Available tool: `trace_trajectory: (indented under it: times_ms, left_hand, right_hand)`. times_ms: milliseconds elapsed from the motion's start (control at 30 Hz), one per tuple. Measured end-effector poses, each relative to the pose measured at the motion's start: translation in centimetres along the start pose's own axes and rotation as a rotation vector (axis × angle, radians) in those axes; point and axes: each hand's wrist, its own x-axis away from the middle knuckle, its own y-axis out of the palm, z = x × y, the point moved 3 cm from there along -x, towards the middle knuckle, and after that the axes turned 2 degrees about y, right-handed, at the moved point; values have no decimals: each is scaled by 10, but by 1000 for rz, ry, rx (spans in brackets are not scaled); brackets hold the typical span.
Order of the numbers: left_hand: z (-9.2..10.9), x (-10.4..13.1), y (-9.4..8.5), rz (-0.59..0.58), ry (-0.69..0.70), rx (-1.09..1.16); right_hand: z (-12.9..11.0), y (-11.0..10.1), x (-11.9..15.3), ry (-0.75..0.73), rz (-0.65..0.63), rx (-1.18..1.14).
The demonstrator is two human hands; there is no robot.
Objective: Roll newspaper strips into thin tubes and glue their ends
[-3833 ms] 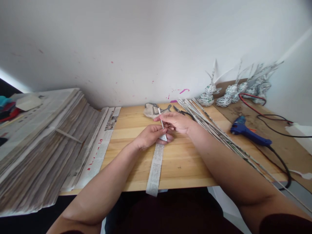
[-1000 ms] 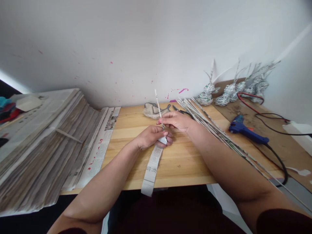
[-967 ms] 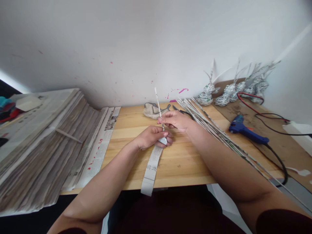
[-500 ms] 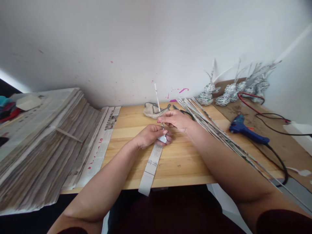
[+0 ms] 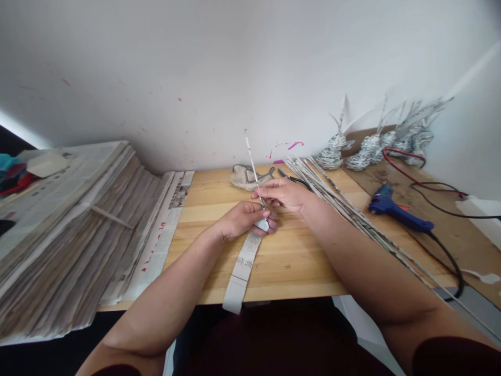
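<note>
A thin rolled paper stick points up and slightly left from between my hands. My right hand pinches it with thumb and fingertips partway up. Lower down, my left hand is closed around the bottom of the roll, where a newspaper strip feeds into it. The flat rest of the strip slopes down across the wooden table and hangs over its front edge. Part of the strip inside my left hand is hidden by the fingers.
Stacked newspapers fill the left side. Behind my hands lie a beige cloth and dark-handled scissors. A bundle of paper sticks, a blue glue gun with its cord, and woven paper figures are on the right.
The stick's upper tip has tilted slightly left and dropped a little. My right hand has shifted very slightly; both hands keep their hold.
</note>
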Motion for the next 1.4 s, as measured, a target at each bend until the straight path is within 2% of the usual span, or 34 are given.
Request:
trace_trajectory:
  times_ms: [133,200,267,367,400,567,600,733,767,933,1000,1100,1133,1200,1300,1333,1400]
  left_hand:
    - [1,1,1,12,-14,3]
    - [2,1,1,21,-23,-1]
    - [2,1,1,24,-22,4]
    - [1,1,0,14,-6,24]
    - [1,1,0,9,-2,27]
    - [2,1,3,11,-21,17]
    - [2,2,3,14,-24,16]
    - [3,2,3,26,-19,12]
    - [3,2,3,22,-15,14]
    - [0,1,2,-7,-22,23]
    - [0,1,2,-14,-16,29]
    - [1,1,2,-2,-11,35]
    - [2,1,2,5,-13,34]
    - [2,2,3,11,-23,22]
    - [3,2,3,5,-33,3]
    - [3,2,3,-1,-31,3]
    - [3,2,3,-5,-23,12]
  right_hand:
    - [-1,2,-3,35,207,-82]
    - [-2,2,-2,29,254,-78]
    - [-4,2,0,1,198,-49]
    - [-5,5,3,1,15,2]
    - [-4,6,3,8,-2,5]
    - [-2,-1,0,23,210,-111]
    - [-2,-2,0,21,203,-119]
    - [-3,1,0,11,31,-78]
    - [-3,1,0,12,37,-70]
    - [-3,0,0,22,273,-72]
    - [-5,-1,1,-2,225,-59]
    - [-5,0,3,-8,-17,5]
    - [-4,0,4,-3,-57,33]
    - [-4,0,3,-9,-9,71]
    - [-6,-2,3,-44,180,82]
    - [-7,-2,3,-47,202,80]
    - [-8,0,4,-39,135,76]
